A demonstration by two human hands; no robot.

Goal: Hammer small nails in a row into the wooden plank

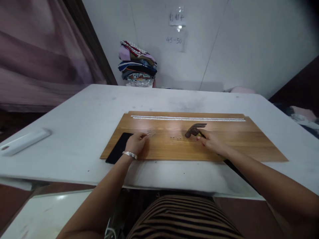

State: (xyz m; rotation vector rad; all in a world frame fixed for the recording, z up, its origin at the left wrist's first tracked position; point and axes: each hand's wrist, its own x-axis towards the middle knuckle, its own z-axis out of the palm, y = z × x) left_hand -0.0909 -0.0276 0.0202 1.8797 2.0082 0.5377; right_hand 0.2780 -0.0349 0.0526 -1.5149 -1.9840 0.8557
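Note:
My right hand (210,141) is wrapped around the handle of a claw hammer (191,131), its rusty head just above a wooden board (174,149). My left hand (136,143), wearing a silver bracelet (130,154), rests at the board's left side. Its thumb and fingertips are pinched together at a nail (149,133), with another thin nail (153,134) beside it. Several short nails (175,137) stand in the middle of the board, between my hands. Partly under my left hand lies a flat black tablet-like slab (118,148).
Two white strips (186,118) run along the board's far edge. The board lies on a white table (82,132). A white elongated object (26,141) sits at far left. Folded clothes (138,64) are stacked behind the table, near papers (176,39) on the wall.

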